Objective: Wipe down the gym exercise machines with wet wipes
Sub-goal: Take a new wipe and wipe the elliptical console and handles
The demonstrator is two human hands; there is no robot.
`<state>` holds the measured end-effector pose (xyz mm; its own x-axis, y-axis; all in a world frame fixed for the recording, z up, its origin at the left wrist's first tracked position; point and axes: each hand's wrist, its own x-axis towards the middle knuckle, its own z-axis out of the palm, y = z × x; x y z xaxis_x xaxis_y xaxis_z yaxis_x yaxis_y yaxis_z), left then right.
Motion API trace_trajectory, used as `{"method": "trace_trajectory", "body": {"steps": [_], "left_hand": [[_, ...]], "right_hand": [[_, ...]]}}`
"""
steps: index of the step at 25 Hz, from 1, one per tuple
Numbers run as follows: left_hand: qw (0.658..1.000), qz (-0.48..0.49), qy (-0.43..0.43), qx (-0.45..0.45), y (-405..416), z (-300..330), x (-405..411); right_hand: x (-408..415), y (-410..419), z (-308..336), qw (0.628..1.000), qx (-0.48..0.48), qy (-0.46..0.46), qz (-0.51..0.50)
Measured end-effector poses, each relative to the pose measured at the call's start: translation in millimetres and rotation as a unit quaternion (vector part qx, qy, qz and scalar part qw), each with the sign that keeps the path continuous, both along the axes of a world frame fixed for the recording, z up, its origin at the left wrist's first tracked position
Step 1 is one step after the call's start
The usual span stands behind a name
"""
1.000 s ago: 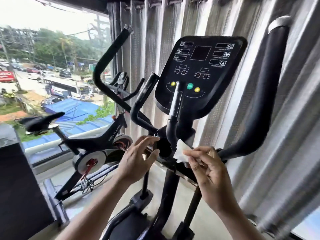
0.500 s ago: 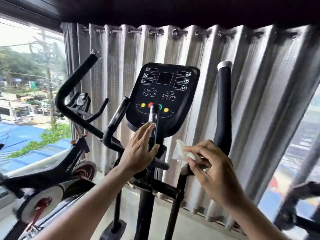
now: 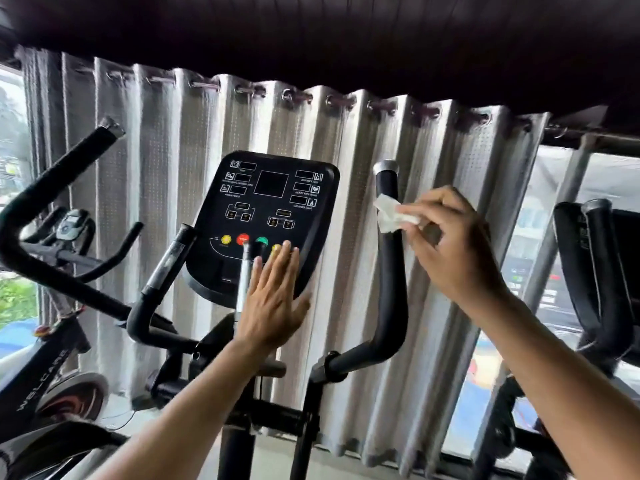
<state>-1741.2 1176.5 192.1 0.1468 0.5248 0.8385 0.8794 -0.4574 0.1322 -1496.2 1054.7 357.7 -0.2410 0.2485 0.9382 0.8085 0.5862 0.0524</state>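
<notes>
The right hand [image 3: 453, 251], at right of centre in the frame, pinches a crumpled white wet wipe [image 3: 389, 213] between thumb and fingertips; the wipe now lies against the upper part of the elliptical's right moving handlebar [image 3: 389, 271], just under its silver end cap. A second ago that same wipe was low, near the joint where the bars meet the central post, so the hand has climbed to the top of the bar. I judge a fresh wiping stroke down this handle is starting, with the lower junction already dealt with.

The left hand [image 3: 273, 299] has also risen: its fingers are straight and spread flat over the lower edge of the black console [image 3: 266, 220], fingertips by the yellow button, seemingly steadying it.

Outward, a grey curtain [image 3: 450, 237] hangs just behind the handlebar, so a sweep round the bar's back may brush fabric. To the right, open window space separates this bar from another machine [image 3: 599, 271] at the frame's right edge. At left, the left handlebar [image 3: 52, 202] and a Welcare spin bike [image 3: 41, 375] stand near.
</notes>
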Motion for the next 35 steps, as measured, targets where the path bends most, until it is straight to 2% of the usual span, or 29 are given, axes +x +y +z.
{"method": "trace_trajectory", "body": {"steps": [3, 7, 10, 15, 21, 25, 28, 31, 35], "left_hand": [[0.993, 0.109, 0.028, -0.025, 28, -4, -13], [0.994, 0.104, 0.015, -0.007, 31, -7, -12], [0.994, 0.102, 0.028, 0.012, 33, -13, -17], [0.995, 0.091, 0.023, 0.017, 32, -14, -15], [0.995, 0.093, 0.018, 0.025, 32, -14, -14], [0.994, 0.101, 0.023, 0.027, 34, -15, -12], [0.994, 0.105, 0.027, 0.023, 33, -16, -13], [0.994, 0.104, 0.020, 0.025, 32, -16, -13], [0.995, 0.097, 0.011, 0.035, 32, -16, -13]], "right_hand": [[10, 53, 56, 0.996, 0.045, -0.054, -0.052], [3, 105, 71, 0.972, -0.017, -0.173, -0.161], [2, 107, 77, 0.954, -0.023, -0.205, -0.216], [-9, 100, 98, 0.952, -0.113, -0.196, -0.208], [4, 77, 88, 0.922, -0.171, -0.310, -0.158], [21, 76, 86, 0.945, -0.143, -0.265, -0.130], [0, 96, 88, 0.954, -0.101, -0.237, -0.152], [-6, 98, 79, 0.936, -0.071, -0.311, -0.151], [12, 69, 56, 0.891, -0.084, -0.436, -0.091]]}}
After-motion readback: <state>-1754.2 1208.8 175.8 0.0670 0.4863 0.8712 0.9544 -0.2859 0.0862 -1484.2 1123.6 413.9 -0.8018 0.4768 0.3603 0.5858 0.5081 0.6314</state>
